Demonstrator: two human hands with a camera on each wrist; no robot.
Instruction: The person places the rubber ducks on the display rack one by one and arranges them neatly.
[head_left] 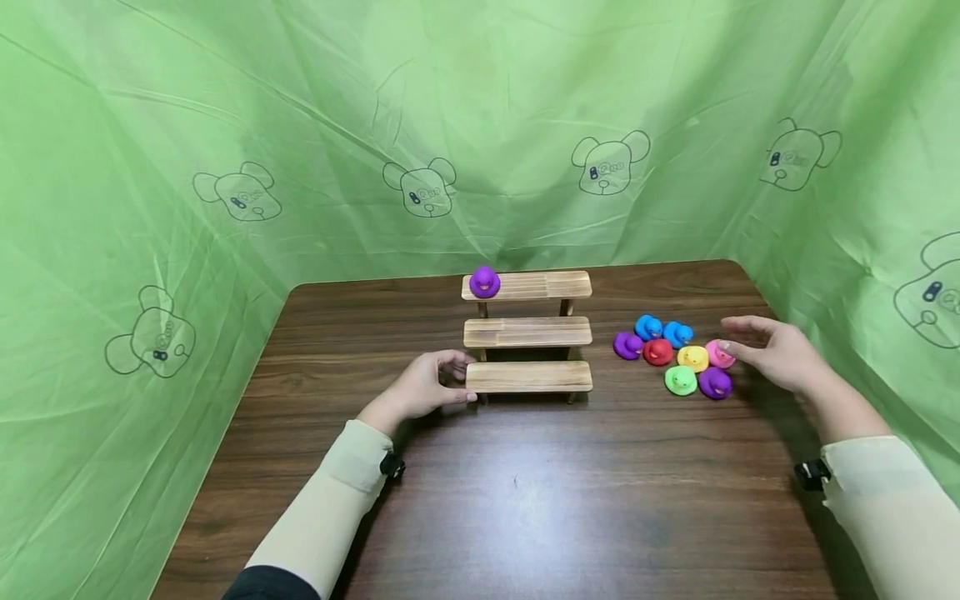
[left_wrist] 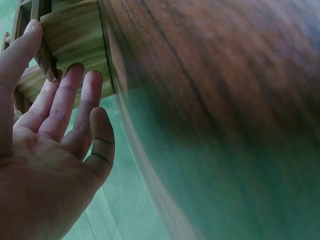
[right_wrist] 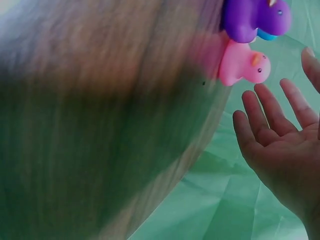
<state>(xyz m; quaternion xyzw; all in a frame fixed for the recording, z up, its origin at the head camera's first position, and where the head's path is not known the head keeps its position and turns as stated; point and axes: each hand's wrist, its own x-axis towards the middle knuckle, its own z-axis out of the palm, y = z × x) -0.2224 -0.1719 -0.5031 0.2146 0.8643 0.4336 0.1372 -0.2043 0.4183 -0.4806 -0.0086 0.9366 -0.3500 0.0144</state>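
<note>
The left hand has its grip narrowed on the left end of the lowest step of a three-tier stand of pale striped wood, thumb at the step's front edge and fingers behind it. The right hand is well to the right of the stand, its grip wide and holding nothing, fingers loosely extended. Its thumb is close to a pink rubber-like toy duck; the right wrist view shows a gap between that duck and the fingers.

The pink duck sits on the side of a loose group of eight ducks farthest from the stand. Beside it are a yellow toy duck and, nearer the person, a purple toy duck. A light-green toy duck is level with the stand's lowest step. Closer to the stand sit a red toy duck and two bright-blue toy ducks, roughly level with its middle step. Closest to the stand is a second purple duck. A third purple duck stands on the left end of the stand's top step.

Stand and group rest on a dark-brown wood-grain bench. Pale sleeves cover the forearms, with a black wrist device at each cuff. Behind the stand and around the sides hangs creased green cloth printed with outlined animal heads.
</note>
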